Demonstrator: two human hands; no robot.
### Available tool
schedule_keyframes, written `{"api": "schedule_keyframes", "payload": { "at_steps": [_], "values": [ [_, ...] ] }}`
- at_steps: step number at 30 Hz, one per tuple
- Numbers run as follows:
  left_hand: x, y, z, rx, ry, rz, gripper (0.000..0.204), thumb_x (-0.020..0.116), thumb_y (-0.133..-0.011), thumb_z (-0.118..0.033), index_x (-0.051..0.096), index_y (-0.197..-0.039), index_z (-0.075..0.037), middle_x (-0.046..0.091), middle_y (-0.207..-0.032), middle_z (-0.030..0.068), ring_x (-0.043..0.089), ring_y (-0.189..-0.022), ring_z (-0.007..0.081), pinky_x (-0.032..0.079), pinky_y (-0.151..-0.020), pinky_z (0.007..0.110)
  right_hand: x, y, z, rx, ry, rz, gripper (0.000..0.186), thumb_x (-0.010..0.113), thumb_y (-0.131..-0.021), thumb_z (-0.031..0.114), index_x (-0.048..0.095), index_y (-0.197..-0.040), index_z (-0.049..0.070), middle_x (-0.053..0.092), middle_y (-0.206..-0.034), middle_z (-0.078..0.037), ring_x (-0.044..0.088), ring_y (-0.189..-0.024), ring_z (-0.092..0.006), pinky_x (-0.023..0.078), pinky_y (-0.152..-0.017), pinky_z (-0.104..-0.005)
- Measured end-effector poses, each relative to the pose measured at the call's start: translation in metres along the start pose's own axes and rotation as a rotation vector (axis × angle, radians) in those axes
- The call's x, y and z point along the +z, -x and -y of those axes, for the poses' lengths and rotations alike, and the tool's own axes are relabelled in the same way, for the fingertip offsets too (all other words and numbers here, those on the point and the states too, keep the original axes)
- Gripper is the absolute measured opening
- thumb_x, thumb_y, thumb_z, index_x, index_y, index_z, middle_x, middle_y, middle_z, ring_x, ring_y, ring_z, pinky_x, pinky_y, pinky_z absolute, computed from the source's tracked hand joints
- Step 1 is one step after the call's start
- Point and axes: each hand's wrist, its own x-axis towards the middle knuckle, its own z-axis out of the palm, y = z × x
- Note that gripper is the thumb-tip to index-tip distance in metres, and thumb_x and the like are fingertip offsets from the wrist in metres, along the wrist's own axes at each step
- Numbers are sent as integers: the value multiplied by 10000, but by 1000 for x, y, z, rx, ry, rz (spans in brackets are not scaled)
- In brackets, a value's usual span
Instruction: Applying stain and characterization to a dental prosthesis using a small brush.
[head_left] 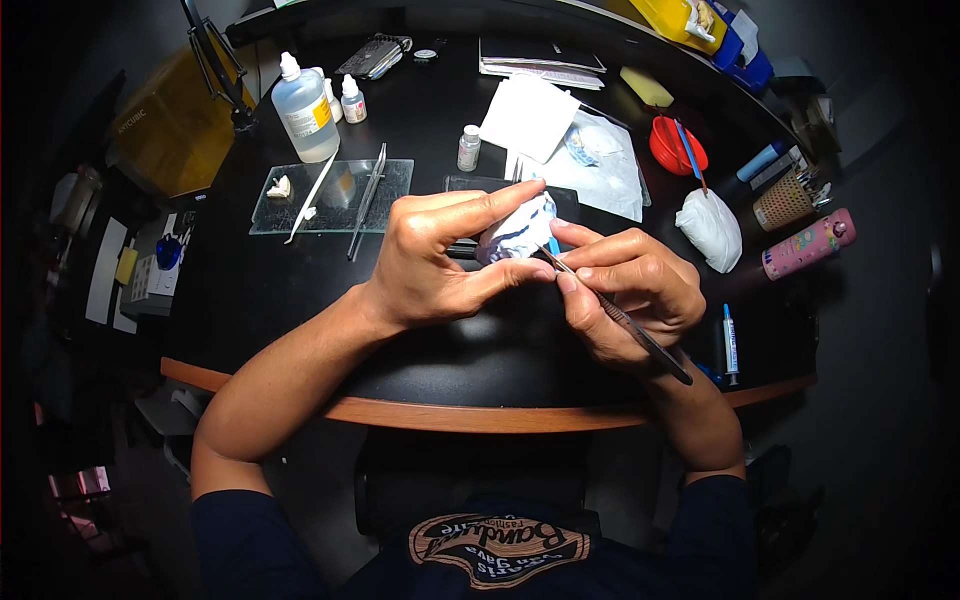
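My left hand (440, 250) grips a small, irregular white piece with blue-grey markings (520, 230) between outstretched fingers and thumb, above the middle of the black desk. My right hand (630, 295), just to the right, holds a slim dark metal instrument (640, 335), its tip at the piece's lower right edge. A bit of light blue shows between the hands; what it is, I cannot tell. Behind the hands lies a dark pad (465, 185), partly covered. At left a glass slab (270, 215) bears a white spatula (310, 197), metal tweezers (367, 200) and a small white piece (280, 187).
A large clear bottle (303, 115), small bottles (353, 100), a vial (468, 148) and white papers (525, 115) stand or lie behind. On the right are a red bowl (672, 145), white bundle (708, 225), pink bottle (808, 243) and syringe (730, 340). The wooden desk edge (470, 418) runs nearest me.
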Motion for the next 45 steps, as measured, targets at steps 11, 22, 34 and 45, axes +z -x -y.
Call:
{"api": "schedule_keyframes", "payload": {
  "at_steps": [11,22,34,45],
  "values": [
    [0,2,2,9,-21,27,748,969,-746,-225,684,-1391,26,801,-1003,140,640,-706,96,479,-609,243,0,1,1,12,-15,-34,142,768,-809,-111,670,-882,-37,747,-858,-202,799,-912,-330,673,-872,-441],
    [0,0,4,65,-29,-2,720,952,-742,-155,689,-1389,19,784,-969,114,576,-674,116,452,-593,266,0,-2,0,1,16,-26,147,752,-783,-126,672,-870,-38,740,-844,-196,796,-859,-298,675,-873,-441],
    [1,-1,6,77,-31,10,706,950,-742,-146,696,-1380,15,771,-936,98,556,-666,109,444,-590,268,-6,-1,1,9,-31,44,149,712,-799,-159,653,-884,-51,719,-874,-222,781,-868,-290,647,-954,-512],
    [0,1,3,29,-39,33,734,961,-748,-215,689,-1392,9,797,-1014,123,588,-661,104,472,-587,257,-2,-2,1,5,-28,-25,139,740,-774,-122,666,-858,-41,730,-822,-186,785,-810,-264,673,-875,-449]
  ]
}}
